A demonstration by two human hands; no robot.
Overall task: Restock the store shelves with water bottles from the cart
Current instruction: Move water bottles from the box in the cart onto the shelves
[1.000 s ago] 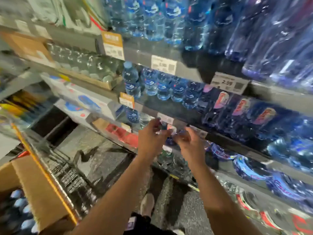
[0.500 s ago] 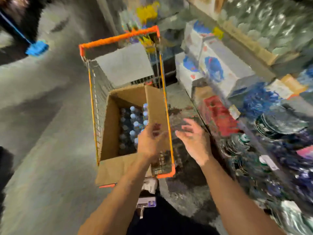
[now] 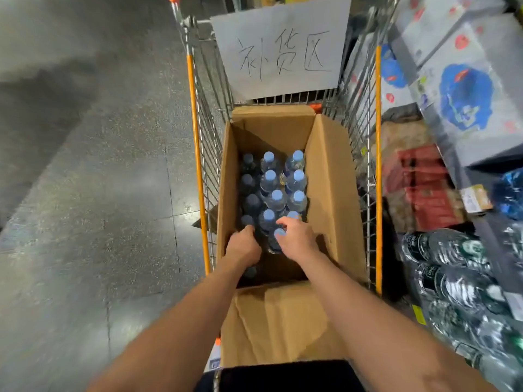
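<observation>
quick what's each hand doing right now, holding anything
Left hand: down in the cardboard box, fingers curled among the bottles; a grip cannot be told.
Right hand: fingers curled over a bottle cap, seemingly gripping that bottle.

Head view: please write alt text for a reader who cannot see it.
Both hands, left hand and right hand, reach into an open cardboard box of blue-capped water bottles in a wire cart. A handwritten paper sign hangs at the cart's far end.
</observation>
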